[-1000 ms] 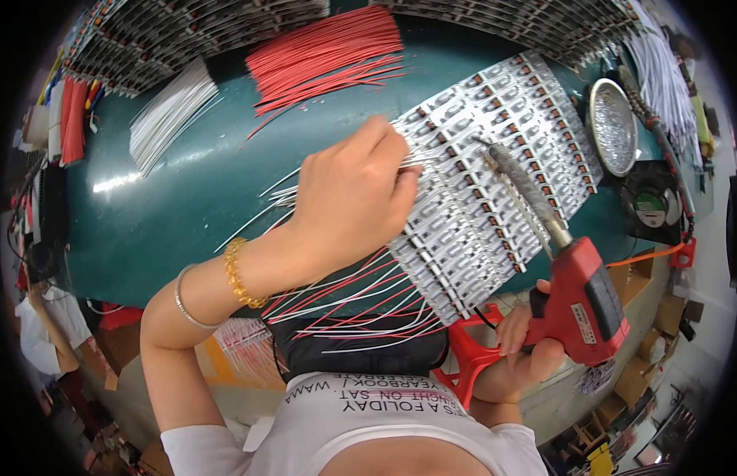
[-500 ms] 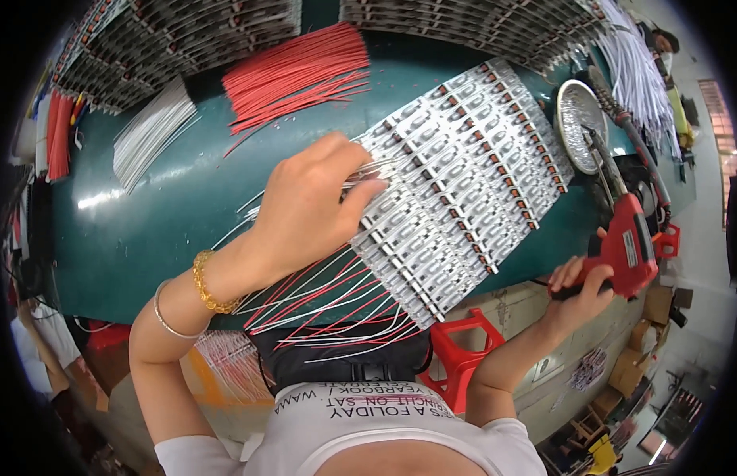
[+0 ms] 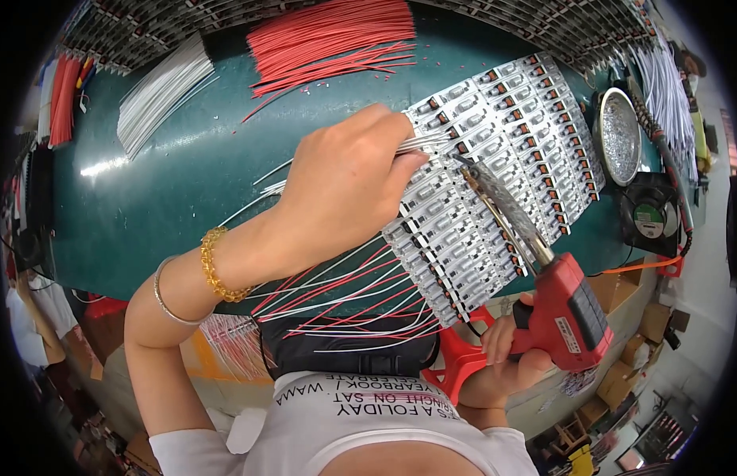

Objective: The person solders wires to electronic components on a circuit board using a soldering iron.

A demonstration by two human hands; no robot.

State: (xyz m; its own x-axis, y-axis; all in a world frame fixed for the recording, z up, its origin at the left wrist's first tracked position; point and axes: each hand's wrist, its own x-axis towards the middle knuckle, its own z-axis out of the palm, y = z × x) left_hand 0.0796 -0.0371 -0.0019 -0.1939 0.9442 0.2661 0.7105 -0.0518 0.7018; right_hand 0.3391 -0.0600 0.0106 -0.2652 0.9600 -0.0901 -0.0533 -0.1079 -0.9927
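Note:
A panel of silver metal strips with rows of small black-and-orange parts (image 3: 440, 242) lies tilted on the green table. My left hand (image 3: 349, 178) pinches several thin white wires (image 3: 424, 143) over the panel's left side, their ends on the strips. Wrapped round the handle of a red soldering gun (image 3: 571, 313), my right hand (image 3: 507, 361) holds it low at the right. The gun's tip is over the panel, close to my left fingertips. From the panel's near left edge, red and white wires (image 3: 337, 297) trail toward me.
Loose red wires (image 3: 329, 40) and white wires (image 3: 158, 91) lie farther back. Similar panels (image 3: 170, 24) stand along the far edge. At right are a round metal dish (image 3: 620, 136), a black fan (image 3: 650, 218) and hanging white wires (image 3: 666, 87). A red stool (image 3: 464, 341) stands below the table edge.
My right hand has swung the soldering gun leftward from beside the metal dish to over the panel. My left hand still pinches the white wires. The whole view has shifted slightly.

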